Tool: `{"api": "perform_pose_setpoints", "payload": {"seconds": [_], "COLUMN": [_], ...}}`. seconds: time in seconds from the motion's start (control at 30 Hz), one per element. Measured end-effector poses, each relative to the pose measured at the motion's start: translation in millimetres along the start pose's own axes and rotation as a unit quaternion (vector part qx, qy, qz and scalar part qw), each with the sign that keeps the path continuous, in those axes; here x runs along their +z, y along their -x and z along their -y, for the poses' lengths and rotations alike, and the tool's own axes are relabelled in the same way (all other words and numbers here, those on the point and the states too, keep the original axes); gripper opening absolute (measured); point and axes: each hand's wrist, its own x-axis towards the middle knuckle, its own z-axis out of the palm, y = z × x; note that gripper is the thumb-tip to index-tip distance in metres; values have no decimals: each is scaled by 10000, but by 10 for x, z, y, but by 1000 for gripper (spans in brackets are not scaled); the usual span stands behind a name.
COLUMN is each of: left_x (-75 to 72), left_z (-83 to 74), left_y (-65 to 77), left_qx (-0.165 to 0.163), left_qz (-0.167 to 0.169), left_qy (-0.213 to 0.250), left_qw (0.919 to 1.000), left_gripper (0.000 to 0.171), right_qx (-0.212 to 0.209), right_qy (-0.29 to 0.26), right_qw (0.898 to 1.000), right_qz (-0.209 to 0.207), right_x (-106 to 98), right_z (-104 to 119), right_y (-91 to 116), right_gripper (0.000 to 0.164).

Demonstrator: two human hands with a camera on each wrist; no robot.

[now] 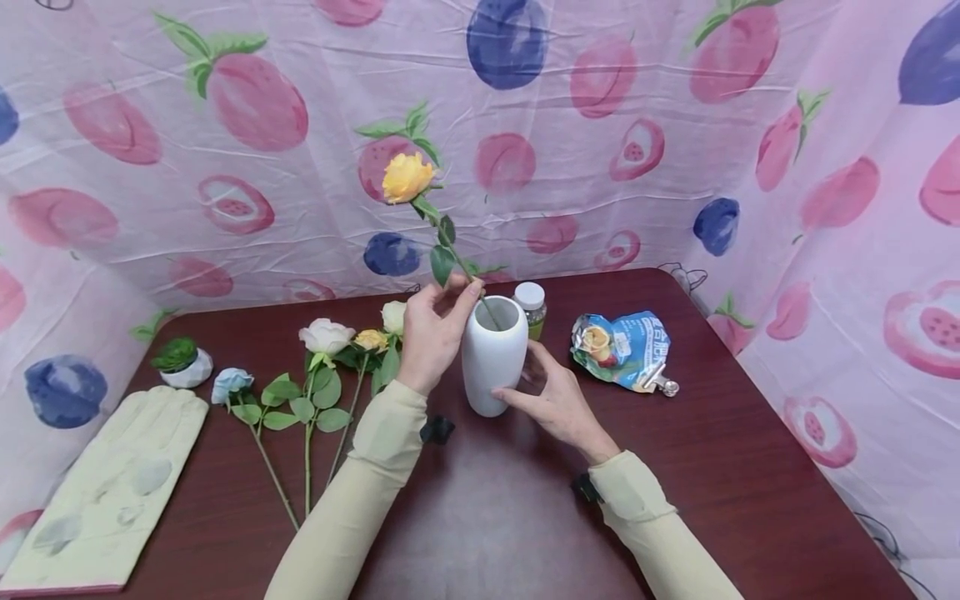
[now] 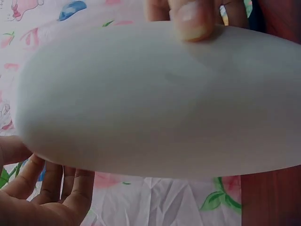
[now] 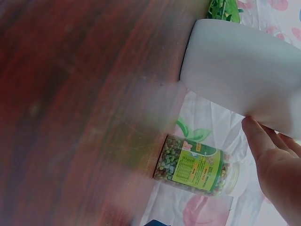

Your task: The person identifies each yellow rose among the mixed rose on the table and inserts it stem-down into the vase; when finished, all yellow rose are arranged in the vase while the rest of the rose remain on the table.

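A yellow rose leans up and left, its stem running into the mouth of a white vase. My left hand pinches that stem just above the rim. From the right side, my right hand holds the upright vase, thumb on the front and fingers round the far side. In the left wrist view the vase fills the middle, with my right thumb pressed against it and my left hand beside its rim. The right wrist view shows fingertips touching the vase.
A jar of coloured pellets stands behind the vase. Right of it lies a blue pouch with a metal clip. On the left lie a white rose, a blue rose, other flowers, pale gloves and a small potted plant.
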Motion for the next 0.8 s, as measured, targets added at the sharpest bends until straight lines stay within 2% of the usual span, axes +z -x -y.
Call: {"api": "perform_pose_setpoints", "payload": {"seconds": [0.17, 0.43, 0.57, 0.8], "left_x": [10, 40, 61, 77], "left_z": [27, 58, 56, 48], "left_y": [29, 68, 85, 73], "left_qx": [-160, -545, -505, -329], "left_qz": [55, -153, -306, -619], "left_qy": [-212, 187, 228, 38], "left_qw": [9996, 9982, 9980, 9975], "left_gripper": [20, 21, 22, 22], "right_qx": [6, -14, -40, -12], "right_qy": [15, -22, -24, 0], "right_qw": [10000, 10000, 10000, 10000], "right_qz": [16, 39, 37, 32], "right_x": [8, 3, 4, 7], "right_z": [4, 0, 8, 18], "right_y": [-1, 4, 8, 9], "right_gripper": [72, 74, 74, 74]}}
